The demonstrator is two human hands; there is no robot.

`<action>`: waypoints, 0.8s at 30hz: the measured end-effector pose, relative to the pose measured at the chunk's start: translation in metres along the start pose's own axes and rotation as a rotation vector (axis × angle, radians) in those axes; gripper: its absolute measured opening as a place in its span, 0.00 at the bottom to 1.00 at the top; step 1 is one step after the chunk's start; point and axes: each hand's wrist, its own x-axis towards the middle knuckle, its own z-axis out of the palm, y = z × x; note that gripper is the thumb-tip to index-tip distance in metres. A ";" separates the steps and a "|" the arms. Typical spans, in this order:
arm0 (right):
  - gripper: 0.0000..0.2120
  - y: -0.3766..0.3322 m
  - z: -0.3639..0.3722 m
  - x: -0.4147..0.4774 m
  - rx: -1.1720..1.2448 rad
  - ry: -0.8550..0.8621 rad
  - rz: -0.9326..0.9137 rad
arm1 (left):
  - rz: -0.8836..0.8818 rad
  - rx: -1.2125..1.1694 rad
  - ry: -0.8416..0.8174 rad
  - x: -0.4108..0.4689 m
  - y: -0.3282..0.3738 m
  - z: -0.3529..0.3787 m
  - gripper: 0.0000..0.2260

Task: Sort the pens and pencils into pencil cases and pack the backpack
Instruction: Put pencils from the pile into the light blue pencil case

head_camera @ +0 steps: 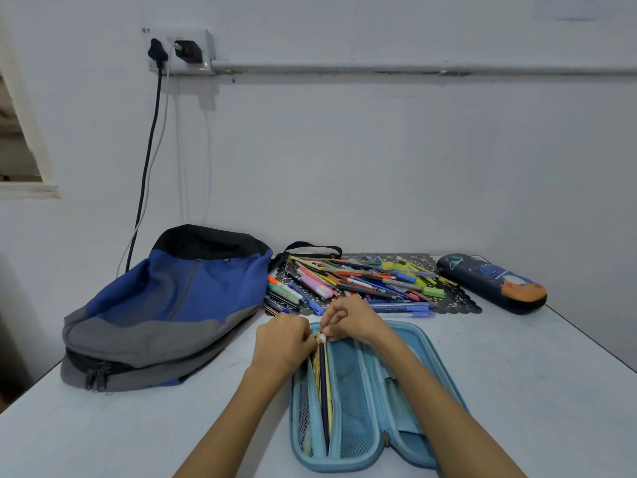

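Note:
An open light-blue pencil case (424,384) lies on the table in front of me. Several pencils lie in its left half, among them a dark blue pencil (324,395) with a white eraser end. My right hand (351,319) pinches that pencil's top end at the case's far rim. My left hand (282,339) holds the left edge of the case beside the pencils. Behind my hands a heap of pens, pencils and markers (362,281) is spread on a black lace mat. A blue, grey and black backpack (165,305) lies flat to the left.
A shut dark-blue pencil case (493,282) with an orange end lies at the back right near the table's right edge. Cables (144,188) hang down the wall from a socket behind the backpack. The table's left corner is beside the backpack.

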 end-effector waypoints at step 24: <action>0.11 0.000 0.008 0.001 -0.066 0.010 -0.009 | -0.066 -0.209 0.058 -0.005 -0.002 0.004 0.09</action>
